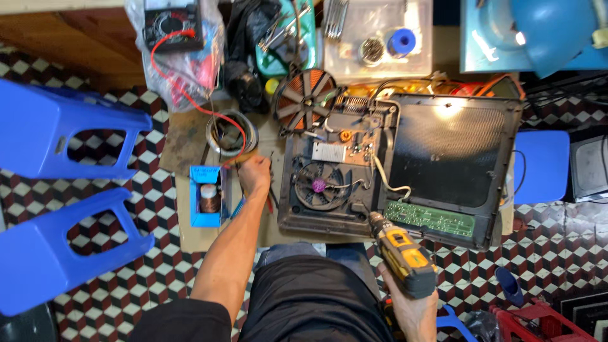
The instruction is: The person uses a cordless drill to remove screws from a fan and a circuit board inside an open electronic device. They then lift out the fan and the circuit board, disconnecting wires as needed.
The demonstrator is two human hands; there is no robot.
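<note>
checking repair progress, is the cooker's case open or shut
Open: the induction cooker shows its fan and circuit boards, with the black cover flipped aside.

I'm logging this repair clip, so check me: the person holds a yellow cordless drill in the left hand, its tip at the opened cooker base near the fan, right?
Not quite. The yellow cordless drill is in the right hand, not the left. The head view shows this, with its tip at the opened cooker base near the fan.

Right hand [415,310] gripping the yellow-and-black cordless drill [400,252] being cropped by the bottom edge, drill tip too small to make out, left hand [254,175] beside the drill hiding whatever it is pinching
</note>
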